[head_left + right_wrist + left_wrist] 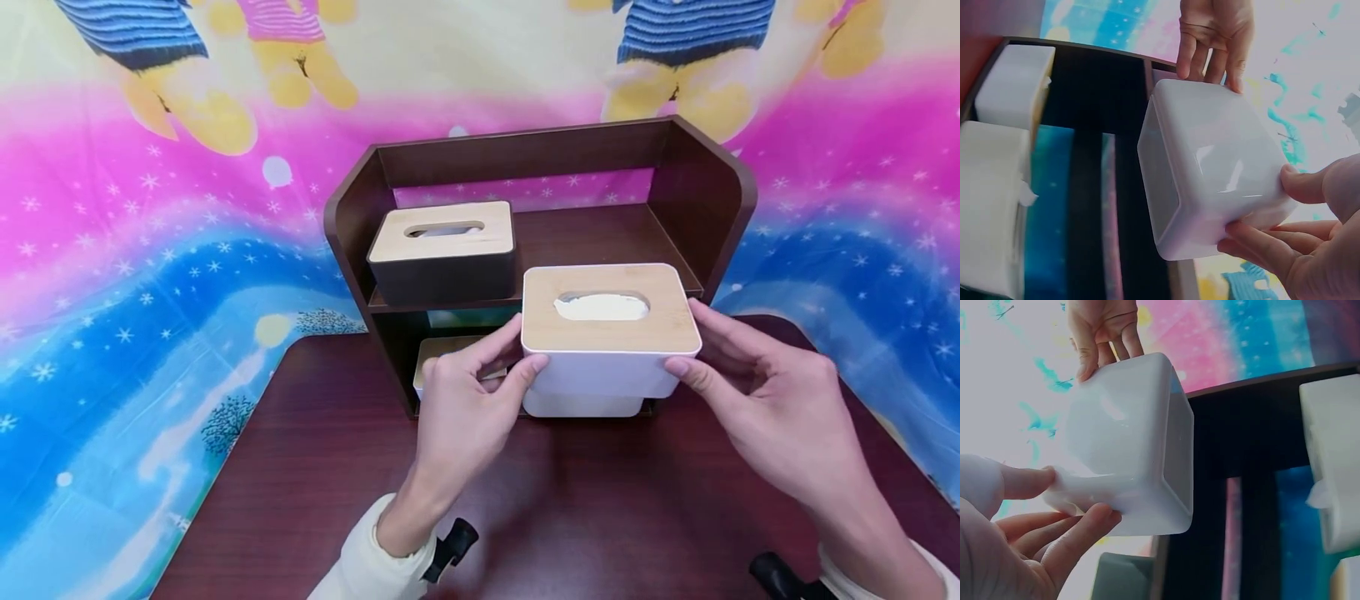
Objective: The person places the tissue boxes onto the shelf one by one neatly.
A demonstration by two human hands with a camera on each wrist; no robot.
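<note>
A white tissue box (600, 371) with a light wooden lid and an oval slot, white tissue inside, is held in front of a dark brown two-level shelf. My left hand (468, 400) grips its left side, thumb on the front corner. On the opposite side my right hand (780, 400) holds it the same way. Both wrist views show the smooth white walls of the tissue box (1116, 437) between the two hands. A black tissue box (446, 279) with a wooden lid stands on the upper left of the shelf.
The brown shelf (585, 237) stands on a dark red table (337, 500). On its lower level are a white box with a wooden lid (446, 344) at left and another white box (581, 406), partly hidden by the held one. A colourful cloth (135, 333) hangs behind.
</note>
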